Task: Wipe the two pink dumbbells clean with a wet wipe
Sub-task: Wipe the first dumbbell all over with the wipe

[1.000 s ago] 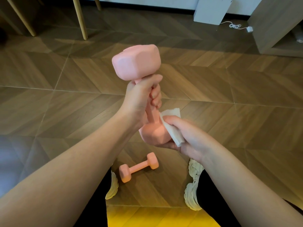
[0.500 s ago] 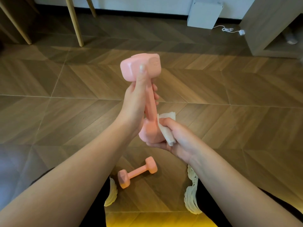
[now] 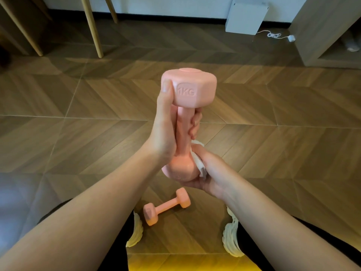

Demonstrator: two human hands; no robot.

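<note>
At about ten o'clock, pale wooden furniture legs stand on the herringbone wood floor. Near centre, the left hand is wrapped around the handle of a pink dumbbell held upright, thumb pressed up against the side of the top head, which reads "1KG". Just toward five o'clock from that grip, the right hand cups the lower head of the same dumbbell and presses a crumpled white wet wipe against its side, the wipe pinched between palm and weight. Toward six o'clock, the second pink dumbbell lies on the floor between two white shoes, untouched by either hand. At one o'clock a white box stands against the wall, with a white cable trailing to its right.
</note>
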